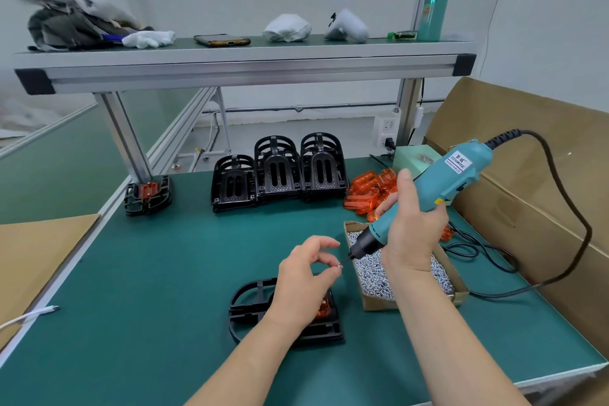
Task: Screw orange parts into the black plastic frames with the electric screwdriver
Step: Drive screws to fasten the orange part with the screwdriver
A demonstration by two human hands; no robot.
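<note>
The right hand grips the blue electric screwdriver, tip pointing down and left. The left hand pinches a tiny screw at that tip. Under it, a black frame holding an orange part lies on the green table, beside the box of screws.

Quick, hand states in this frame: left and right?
Left hand: pinching a small silver metal screw between thumb and fingertip.
Right hand: gripping the teal plastic electric screwdriver.
</note>
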